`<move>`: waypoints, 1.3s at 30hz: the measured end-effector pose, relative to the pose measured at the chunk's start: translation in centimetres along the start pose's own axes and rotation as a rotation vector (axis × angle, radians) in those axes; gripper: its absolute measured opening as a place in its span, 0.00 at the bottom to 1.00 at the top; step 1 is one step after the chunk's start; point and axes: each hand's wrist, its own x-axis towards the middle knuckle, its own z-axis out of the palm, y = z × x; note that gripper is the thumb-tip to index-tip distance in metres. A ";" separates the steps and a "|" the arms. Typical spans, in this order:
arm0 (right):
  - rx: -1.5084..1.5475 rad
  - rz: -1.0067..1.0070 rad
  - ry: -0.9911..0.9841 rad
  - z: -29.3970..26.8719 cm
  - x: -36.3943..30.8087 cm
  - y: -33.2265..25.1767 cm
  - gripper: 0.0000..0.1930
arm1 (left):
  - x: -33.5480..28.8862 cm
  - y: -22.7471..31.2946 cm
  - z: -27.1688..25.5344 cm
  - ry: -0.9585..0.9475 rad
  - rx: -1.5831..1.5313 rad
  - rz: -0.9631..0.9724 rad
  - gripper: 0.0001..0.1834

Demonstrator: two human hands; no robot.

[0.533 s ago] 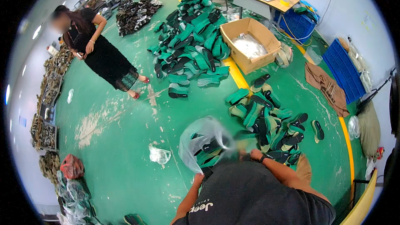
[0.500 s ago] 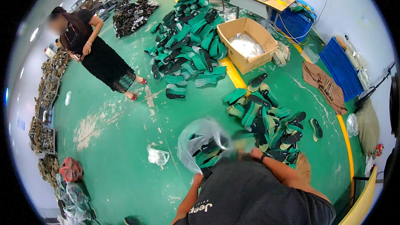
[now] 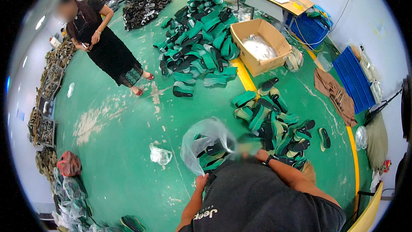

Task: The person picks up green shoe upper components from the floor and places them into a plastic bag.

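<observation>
A clear plastic bag (image 3: 198, 139) stands on the floor in front of me with several green and black insoles (image 3: 211, 160) inside. My left hand (image 3: 201, 181) pinches the bag's near rim. On the bag's right, my right hand (image 3: 261, 156), with a black band at the wrist, is curled closed beside a pile of insoles (image 3: 269, 122). A blurred patch covers its fingertips, so what they hold cannot be made out.
A larger heap of green insoles (image 3: 199, 45) lies ahead, beside an open cardboard box (image 3: 262, 62). A person in black (image 3: 101, 43) stands at the left. A crumpled plastic bag (image 3: 160, 154) lies left of mine. Blue crates (image 3: 352, 79) lean at the right wall.
The view has tilted and shifted slightly. My right hand sits a little further left and up, and both hands keep their closed shape; the bag stays in front of me.
</observation>
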 end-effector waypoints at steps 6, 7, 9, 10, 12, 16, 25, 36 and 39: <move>-0.008 0.019 -0.086 -1.3 1.1 -3.4 0.21 | -0.8 -1.5 0.0 0.090 -0.162 0.054 0.21; 0.003 0.032 -0.075 -1.4 1.1 -2.6 0.21 | -0.9 0.6 0.3 0.060 -0.124 -0.061 0.20; 0.025 0.020 -0.067 -1.1 1.5 -2.6 0.22 | -1.2 1.1 -0.2 0.025 -0.329 -0.187 0.19; 0.020 -0.010 -0.080 -1.1 1.6 -2.7 0.22 | -1.4 1.1 -0.2 -0.002 -0.431 -0.249 0.18; 0.012 -0.062 -0.103 -1.2 2.1 -2.6 0.21 | -1.7 1.2 -0.4 -0.080 -0.405 -0.291 0.17; 0.124 -0.004 -0.193 -2.1 2.0 -5.1 0.20 | -1.9 -0.7 -1.0 -0.195 -0.332 -0.283 0.16; 0.236 0.103 -0.188 -2.3 1.3 -5.0 0.20 | -0.3 -3.8 0.8 -0.145 -0.354 -0.118 0.15; 0.045 0.098 -0.130 -1.9 -0.1 0.2 0.19 | -1.8 1.6 1.0 -0.060 0.037 -0.068 0.19; 0.112 0.087 -0.200 -1.5 0.1 -1.0 0.19 | -2.4 -0.1 0.3 0.021 0.052 -0.101 0.21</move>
